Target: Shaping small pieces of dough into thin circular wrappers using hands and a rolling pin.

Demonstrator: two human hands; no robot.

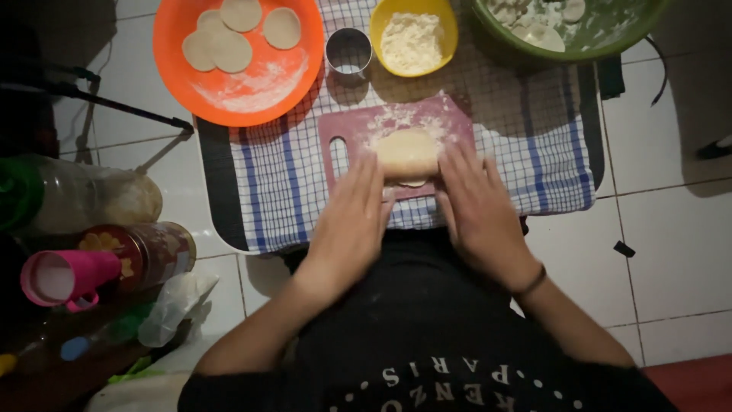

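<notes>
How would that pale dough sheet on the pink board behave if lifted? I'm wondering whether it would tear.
The dough sheet looks thin and soft, so it would probably droop and stretch rather than stay flat. Flour dusted over the pink board suggests it should release without much sticking. Both the left hand and right hand press near it, hinting it yields easily, so a one-sided lift might tear it.

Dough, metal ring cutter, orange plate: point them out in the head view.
dough [408,152], head view, on its floured top between the hands
ring cutter [348,52], head view, on its metal rim
orange plate [252,103], head view, on a bare part below the dough discs
</notes>
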